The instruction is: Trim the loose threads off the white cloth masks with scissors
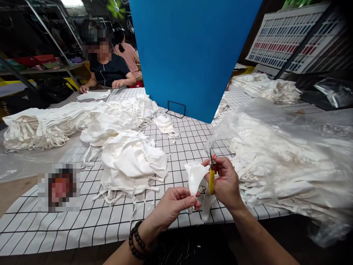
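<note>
Blue panel (190, 55): large and flat, upright at the table's far middle
Wire stand (176, 103): black, at the blue panel's foot
Tablecloth (91, 224): white with a black grid
Seated person (109, 73): dark top, white earphone cord, far left side
Second person (129, 57): pink top, dark hair tied back, behind the first
Fan (117, 9): green blades, top left
White crate (289, 31): slatted, with a red band, upper right
Black bags (52, 92): left, below a cluttered shelf (51, 69)
</note>
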`<state>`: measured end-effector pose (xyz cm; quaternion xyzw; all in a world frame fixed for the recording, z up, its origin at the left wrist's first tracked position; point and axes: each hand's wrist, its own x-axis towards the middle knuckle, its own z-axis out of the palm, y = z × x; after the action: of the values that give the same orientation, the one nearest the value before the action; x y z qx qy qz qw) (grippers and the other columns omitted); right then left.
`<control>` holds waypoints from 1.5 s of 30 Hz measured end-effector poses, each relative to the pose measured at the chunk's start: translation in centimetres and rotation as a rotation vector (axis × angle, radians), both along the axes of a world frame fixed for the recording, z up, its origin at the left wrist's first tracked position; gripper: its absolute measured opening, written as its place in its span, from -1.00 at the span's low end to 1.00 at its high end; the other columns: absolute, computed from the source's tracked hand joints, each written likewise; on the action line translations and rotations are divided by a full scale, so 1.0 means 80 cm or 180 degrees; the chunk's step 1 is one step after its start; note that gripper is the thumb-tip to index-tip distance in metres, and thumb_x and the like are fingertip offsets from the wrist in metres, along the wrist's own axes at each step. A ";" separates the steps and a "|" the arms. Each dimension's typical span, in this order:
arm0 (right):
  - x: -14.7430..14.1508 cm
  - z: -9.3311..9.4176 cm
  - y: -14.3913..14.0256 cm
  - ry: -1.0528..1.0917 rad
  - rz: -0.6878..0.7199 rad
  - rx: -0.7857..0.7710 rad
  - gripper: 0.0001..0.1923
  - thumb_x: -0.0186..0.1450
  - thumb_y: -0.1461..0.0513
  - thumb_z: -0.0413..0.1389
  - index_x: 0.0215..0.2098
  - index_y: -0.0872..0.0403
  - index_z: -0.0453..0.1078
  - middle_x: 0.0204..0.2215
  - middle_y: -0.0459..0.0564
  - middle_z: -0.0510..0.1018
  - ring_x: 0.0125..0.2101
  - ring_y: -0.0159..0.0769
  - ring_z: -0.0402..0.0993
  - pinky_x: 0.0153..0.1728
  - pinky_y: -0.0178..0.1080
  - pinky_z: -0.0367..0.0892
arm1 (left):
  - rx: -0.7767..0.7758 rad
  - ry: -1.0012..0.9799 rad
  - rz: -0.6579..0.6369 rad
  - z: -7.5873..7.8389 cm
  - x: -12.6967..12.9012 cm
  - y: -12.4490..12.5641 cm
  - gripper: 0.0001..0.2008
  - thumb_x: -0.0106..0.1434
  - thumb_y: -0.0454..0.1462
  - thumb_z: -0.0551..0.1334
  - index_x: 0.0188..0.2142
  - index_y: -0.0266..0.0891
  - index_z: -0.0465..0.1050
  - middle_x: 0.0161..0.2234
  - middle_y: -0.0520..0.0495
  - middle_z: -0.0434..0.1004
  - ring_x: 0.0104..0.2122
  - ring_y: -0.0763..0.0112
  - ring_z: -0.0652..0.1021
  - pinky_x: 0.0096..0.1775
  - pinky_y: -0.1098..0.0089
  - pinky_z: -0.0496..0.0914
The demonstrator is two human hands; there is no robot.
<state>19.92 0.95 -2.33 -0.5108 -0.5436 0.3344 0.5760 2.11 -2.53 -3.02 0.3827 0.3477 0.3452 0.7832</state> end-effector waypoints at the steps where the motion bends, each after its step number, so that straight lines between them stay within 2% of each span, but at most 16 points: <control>1: 0.000 -0.001 0.001 0.0006 -0.0029 0.0011 -0.66 0.12 0.22 0.26 -0.19 -0.02 0.24 -0.27 -0.03 0.48 -0.31 -0.26 0.45 -0.39 -0.28 0.37 | 0.0024 0.0049 -0.0041 0.001 0.000 -0.001 -0.75 0.17 -0.18 0.36 -0.23 -0.33 0.59 -0.39 -0.10 0.62 -0.38 0.39 0.52 -0.18 0.35 0.33; 6: 0.003 -0.008 0.003 -0.0029 -0.0113 -0.0091 -0.70 0.11 0.28 0.23 -0.21 -0.02 0.28 -0.27 -0.05 0.51 -0.37 -0.33 0.42 -0.38 -0.30 0.34 | 0.0520 0.0497 0.0066 0.011 -0.003 -0.008 -0.70 0.29 -0.11 0.22 -0.25 -0.30 0.60 -0.35 -0.13 0.60 -0.30 0.34 0.51 -0.14 0.33 0.34; 11: 0.008 -0.019 -0.001 -0.0057 0.0154 -0.0573 -0.68 0.05 0.30 0.24 -0.25 0.00 0.29 -0.25 -0.04 0.52 -0.36 -0.34 0.43 -0.39 -0.33 0.35 | 0.1397 0.1083 0.0650 0.023 -0.010 -0.010 -0.74 0.31 -0.12 0.20 -0.31 -0.24 0.57 -0.15 -0.15 0.35 -0.20 0.34 0.44 -0.23 0.39 0.38; 16: 0.008 -0.029 -0.011 -0.0008 0.0548 -0.0913 -0.70 0.06 0.29 0.26 -0.29 0.01 0.27 -0.24 -0.03 0.53 -0.31 -0.30 0.47 -0.36 -0.32 0.38 | 0.1610 0.1326 0.1001 0.020 -0.012 -0.009 -0.73 0.31 -0.11 0.19 -0.31 -0.24 0.56 0.06 -0.27 0.28 0.05 0.11 0.38 -0.27 0.38 0.43; 18: 0.008 -0.031 -0.014 -0.0074 0.0715 -0.1005 -0.74 0.09 0.28 0.25 -0.32 0.01 0.26 -0.29 -0.06 0.54 -0.35 -0.31 0.46 -0.37 -0.32 0.36 | 0.1497 0.1045 0.0957 0.015 -0.009 -0.009 -0.74 0.31 -0.12 0.19 -0.31 -0.26 0.55 0.16 -0.29 0.27 -0.04 0.14 0.46 -0.31 0.37 0.44; 20: 0.008 -0.032 -0.016 -0.0152 0.0855 -0.1110 -0.76 0.12 0.26 0.24 -0.34 0.01 0.25 -0.36 -0.10 0.53 -0.40 -0.33 0.44 -0.41 -0.33 0.34 | 0.1211 0.0578 0.0882 0.010 -0.004 -0.009 -0.75 0.32 -0.13 0.18 -0.29 -0.28 0.52 0.10 -0.30 0.38 -0.30 0.33 0.52 -0.37 0.37 0.43; 22: 0.013 -0.030 -0.016 -0.0160 0.1020 -0.1216 -0.76 0.13 0.25 0.24 -0.35 0.01 0.24 -0.41 -0.13 0.51 -0.42 -0.34 0.43 -0.43 -0.33 0.32 | 0.0908 0.0164 0.0867 0.006 0.002 -0.007 -0.76 0.33 -0.15 0.18 -0.27 -0.29 0.48 -0.13 -0.23 0.54 -0.46 0.47 0.47 -0.39 0.38 0.41; 24: 0.022 -0.024 -0.017 -0.0158 0.1136 -0.1317 -0.75 0.14 0.22 0.25 -0.34 0.01 0.23 -0.42 -0.15 0.49 -0.43 -0.35 0.41 -0.42 -0.33 0.31 | 0.0743 -0.0038 0.0960 0.003 0.006 -0.006 -0.77 0.32 -0.15 0.20 -0.28 -0.30 0.45 -0.33 -0.11 0.55 -0.47 0.48 0.48 -0.36 0.40 0.41; 26: 0.035 -0.013 -0.019 -0.0270 0.1154 -0.1315 -0.72 0.13 0.20 0.26 -0.32 0.00 0.22 -0.40 -0.15 0.47 -0.43 -0.36 0.37 -0.42 -0.32 0.30 | 0.0724 -0.0042 0.1039 0.000 0.008 -0.005 -0.77 0.32 -0.14 0.21 -0.30 -0.30 0.42 -0.39 -0.06 0.52 -0.45 0.47 0.49 -0.35 0.41 0.40; 30: 0.058 0.019 -0.031 -0.1148 0.1187 -0.1093 -0.62 0.07 0.17 0.32 -0.31 -0.03 0.19 -0.44 -0.19 0.38 -0.45 -0.36 0.27 -0.44 -0.32 0.25 | 0.1041 0.0353 0.1018 -0.006 0.006 -0.007 -0.80 0.36 -0.17 0.16 -0.27 -0.28 0.40 -0.35 -0.05 0.48 -0.43 0.47 0.48 -0.33 0.41 0.39; 35: 0.052 0.041 -0.048 -0.2301 0.1251 -0.1118 -0.59 0.03 0.05 0.33 -0.30 -0.04 0.24 -0.44 -0.16 0.43 -0.46 -0.30 0.32 -0.44 -0.27 0.25 | 0.1928 0.1152 0.0882 -0.007 0.001 -0.008 -0.80 0.40 -0.23 0.09 -0.30 -0.26 0.42 -0.38 -0.04 0.39 -0.38 0.43 0.44 -0.28 0.40 0.34; 39: 0.040 0.042 -0.052 -0.2579 0.1182 -0.1068 -0.61 0.05 0.01 0.30 -0.31 -0.02 0.25 -0.45 -0.13 0.45 -0.48 -0.29 0.33 -0.45 -0.26 0.24 | 0.2304 0.1446 0.0812 -0.004 -0.001 -0.008 -0.80 0.41 -0.26 0.06 -0.31 -0.24 0.39 -0.40 -0.04 0.38 -0.37 0.42 0.43 -0.29 0.40 0.31; 45: 0.034 0.050 -0.051 -0.2598 0.1241 -0.1048 -0.54 0.05 -0.06 0.29 -0.30 0.01 0.25 -0.44 -0.12 0.43 -0.47 -0.31 0.33 -0.43 -0.27 0.22 | 0.2507 0.1461 0.0777 -0.003 -0.001 -0.006 -0.83 0.41 -0.30 0.05 -0.30 -0.23 0.38 -0.40 -0.01 0.37 -0.38 0.45 0.43 -0.31 0.43 0.30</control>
<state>22.62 -3.13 1.66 -0.5733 -0.7508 0.2899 0.1535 2.06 -3.03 -3.26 0.6734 0.3968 0.4469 0.4351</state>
